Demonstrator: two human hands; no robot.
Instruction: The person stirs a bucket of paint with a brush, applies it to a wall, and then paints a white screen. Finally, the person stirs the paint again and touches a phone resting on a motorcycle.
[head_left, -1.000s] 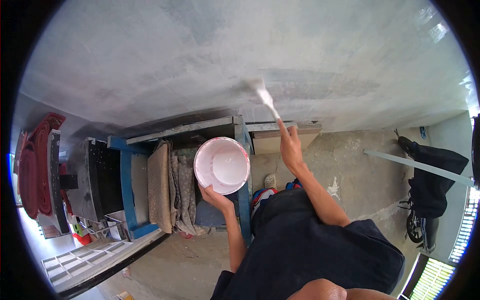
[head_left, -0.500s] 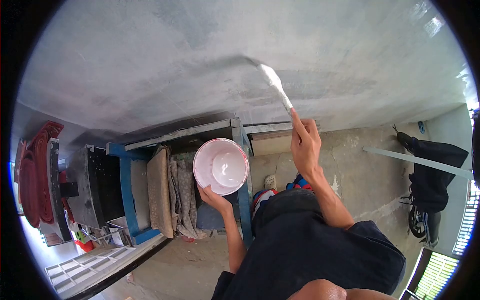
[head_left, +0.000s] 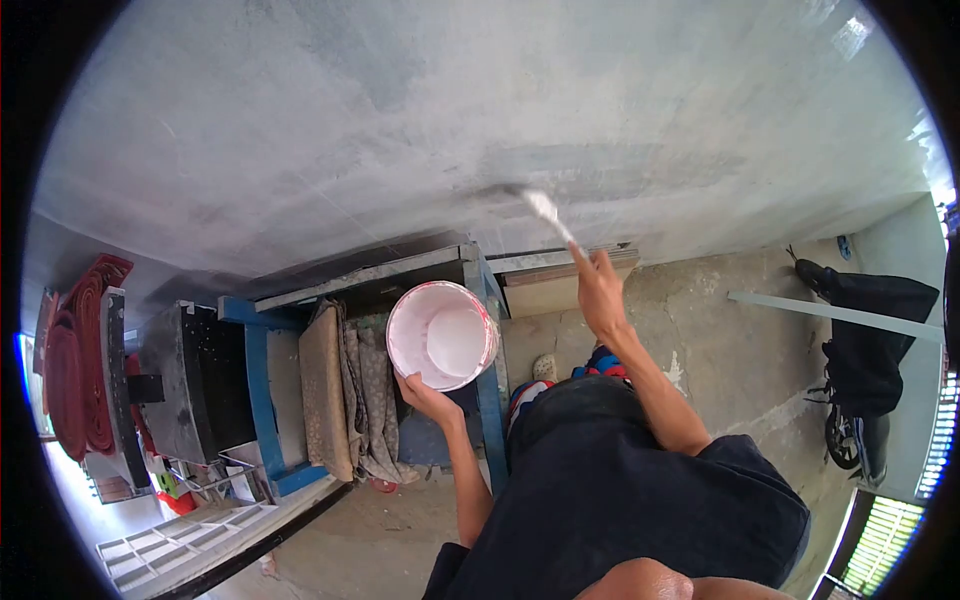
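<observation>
The head view looks down at a person in a dark shirt standing close to a big grey wall [head_left: 400, 130]. The right hand [head_left: 600, 292] is up high and wrapped tight around the handle of a paintbrush [head_left: 548, 212]. The brush is white with paint. Its bristle end touches the wall, far from the person, at a darker wet-looking patch. The brush leans up and to the left from the hand.

The left hand [head_left: 428, 398] holds a paint bucket [head_left: 443, 335] from below, with the fingers curled around its near edge. The bucket is round and pink-white, and white paint shows inside it. It tips a little toward the person. The bucket sits to the left of the brush hand and lower down, well apart from the brush.

Under the bucket there is a blue metal frame [head_left: 262, 400] with folded cloths [head_left: 345, 385] hanging over it. Left of that stands a dark box [head_left: 195, 380], and farther left are red rolled mats [head_left: 70, 350]. On the right, a long pale bar [head_left: 835, 315] lies across the concrete floor [head_left: 720, 330]. A motorbike under a black cover [head_left: 865, 350] is parked at the far right.
</observation>
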